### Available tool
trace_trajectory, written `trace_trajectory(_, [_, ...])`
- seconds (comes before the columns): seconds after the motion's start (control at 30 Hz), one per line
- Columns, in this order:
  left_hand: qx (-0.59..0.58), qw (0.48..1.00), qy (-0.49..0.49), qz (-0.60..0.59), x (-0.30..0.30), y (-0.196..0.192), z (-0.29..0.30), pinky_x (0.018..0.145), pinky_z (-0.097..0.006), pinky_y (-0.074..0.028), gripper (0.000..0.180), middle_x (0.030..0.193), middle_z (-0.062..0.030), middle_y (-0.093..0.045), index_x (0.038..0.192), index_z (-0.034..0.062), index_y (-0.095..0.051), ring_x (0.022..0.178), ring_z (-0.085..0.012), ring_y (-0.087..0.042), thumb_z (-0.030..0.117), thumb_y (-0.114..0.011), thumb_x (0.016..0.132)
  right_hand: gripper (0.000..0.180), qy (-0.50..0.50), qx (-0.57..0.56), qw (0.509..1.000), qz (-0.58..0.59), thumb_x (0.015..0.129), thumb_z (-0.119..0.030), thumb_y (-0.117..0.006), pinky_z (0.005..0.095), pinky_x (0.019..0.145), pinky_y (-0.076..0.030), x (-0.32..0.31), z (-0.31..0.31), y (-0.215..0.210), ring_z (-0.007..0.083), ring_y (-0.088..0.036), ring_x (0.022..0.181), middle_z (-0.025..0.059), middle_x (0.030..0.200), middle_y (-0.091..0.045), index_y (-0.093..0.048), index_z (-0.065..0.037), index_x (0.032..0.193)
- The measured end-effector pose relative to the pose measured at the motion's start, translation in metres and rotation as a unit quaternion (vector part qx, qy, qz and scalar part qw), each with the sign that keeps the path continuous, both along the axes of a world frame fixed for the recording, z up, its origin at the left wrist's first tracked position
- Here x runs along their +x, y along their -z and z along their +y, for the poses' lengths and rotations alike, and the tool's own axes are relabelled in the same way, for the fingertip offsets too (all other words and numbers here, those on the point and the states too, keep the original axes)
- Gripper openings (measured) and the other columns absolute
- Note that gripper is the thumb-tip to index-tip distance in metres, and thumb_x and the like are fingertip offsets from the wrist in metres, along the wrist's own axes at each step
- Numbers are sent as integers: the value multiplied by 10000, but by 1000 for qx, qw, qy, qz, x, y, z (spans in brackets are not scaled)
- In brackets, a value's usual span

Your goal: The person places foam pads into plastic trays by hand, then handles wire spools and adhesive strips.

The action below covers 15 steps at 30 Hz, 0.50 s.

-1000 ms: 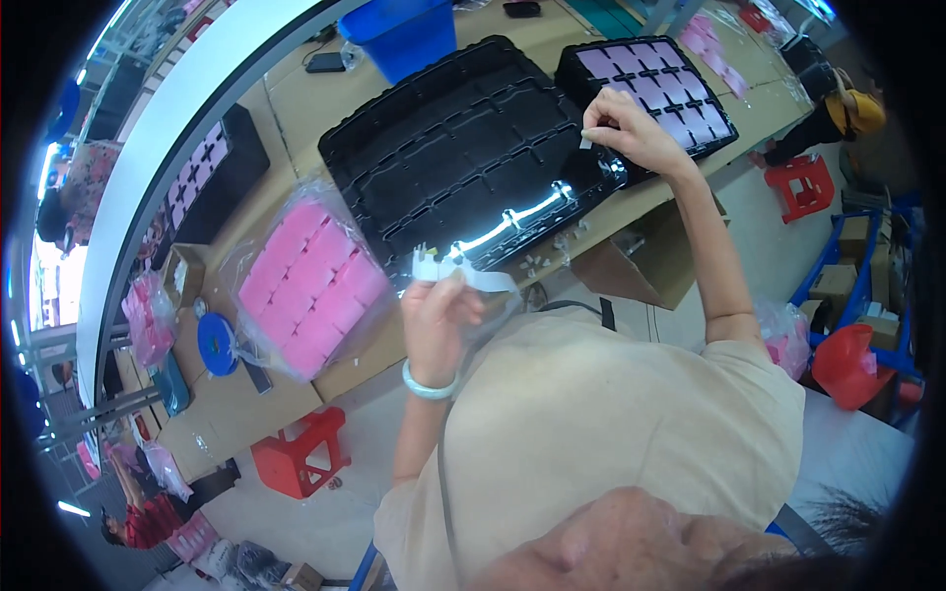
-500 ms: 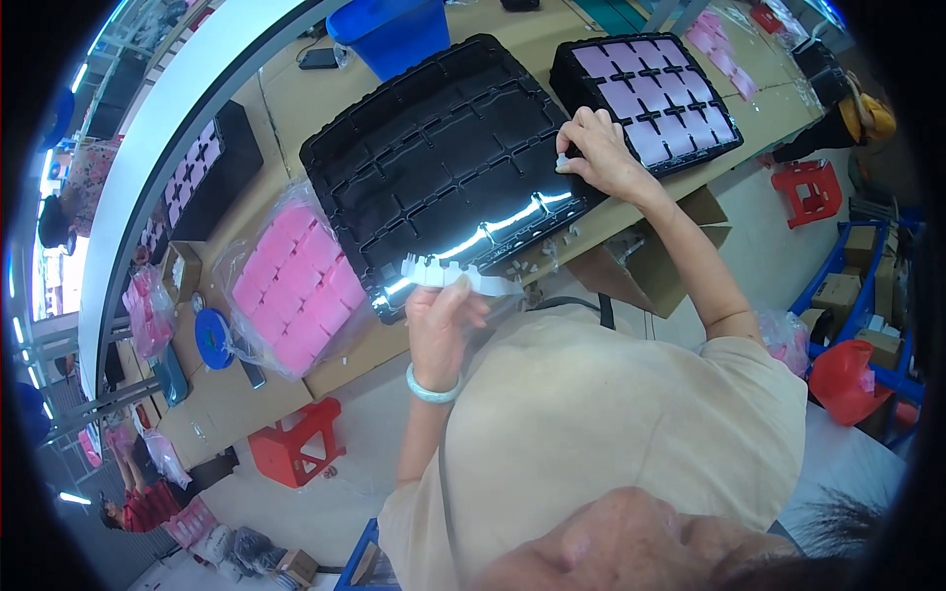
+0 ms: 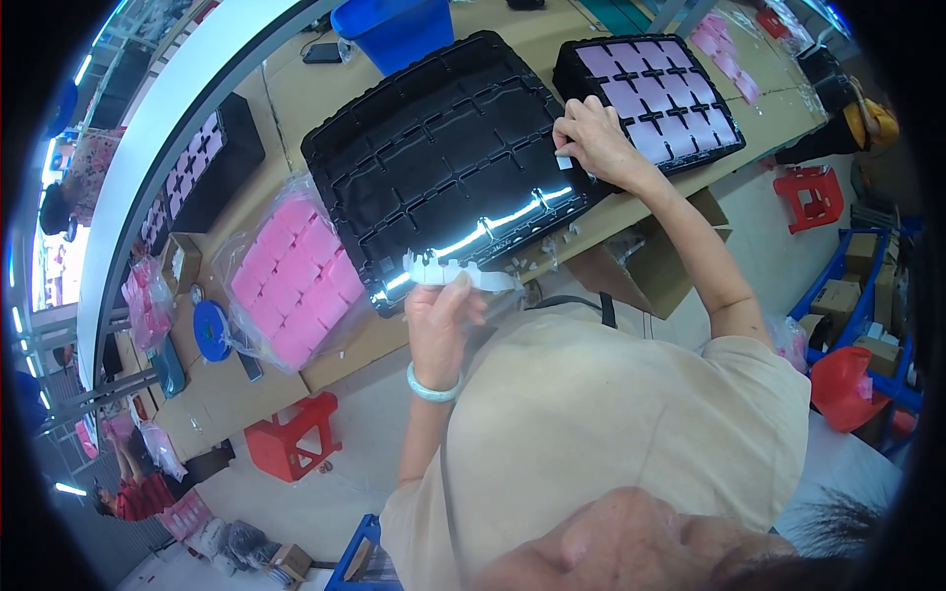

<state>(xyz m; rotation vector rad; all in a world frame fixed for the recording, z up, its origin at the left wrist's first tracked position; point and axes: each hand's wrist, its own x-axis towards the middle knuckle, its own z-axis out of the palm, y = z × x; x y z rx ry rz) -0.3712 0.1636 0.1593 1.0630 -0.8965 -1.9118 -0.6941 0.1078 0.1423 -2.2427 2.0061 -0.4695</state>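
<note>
A wide black plastic tray (image 3: 434, 128) with molded ridges lies on the table before me. My left hand (image 3: 439, 320), a pale bangle at its wrist, pinches a white strip with notched tabs (image 3: 461, 273) over the tray's near left corner. At the tray's right edge, my right hand (image 3: 599, 146) is closed with thumb and fingers together on a small white tab (image 3: 565, 163), which is against or just above the black surface. Beside that hand stands a smaller black tray (image 3: 559, 79) filled with pink-lilac foam pads (image 3: 655, 94).
Left of the large tray lies a bagged sheet of pink foam blocks (image 3: 296, 276). A blue bin (image 3: 399, 30) stands behind. An open cardboard box (image 3: 641, 271) sits below the table edge. White scraps (image 3: 542, 251) lie along that edge. Red stools (image 3: 296, 438) stand on the floor.
My right hand has shifted slightly up and left, and more of the white tab shows beneath its fingers. My left hand stays nearly still with the strip.
</note>
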Motion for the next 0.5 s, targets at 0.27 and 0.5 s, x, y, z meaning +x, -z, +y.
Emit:
trace_trajectory(0.27, [-2, 1000, 3, 7, 10, 6, 3, 539, -232, -482, 94, 768, -57, -654, 948, 37, -629, 633, -113, -606, 117, -603, 904, 69, 4, 15, 999, 43, 787, -56, -659, 376, 781, -347, 13, 13, 3, 254, -468, 929, 60, 900, -532, -601, -85, 762])
trace_trajectory(0.5, [-1, 1000, -12, 8, 12, 5, 5, 555, -225, -435, 67, 739, -23, -626, 903, 48, -640, 611, -85, -554, 110, -628, 882, 81, 20, -51, 996, 63, 775, -59, -663, 372, 763, -342, 18, 18, 10, 253, -478, 909, 68, 890, -530, -594, -92, 801])
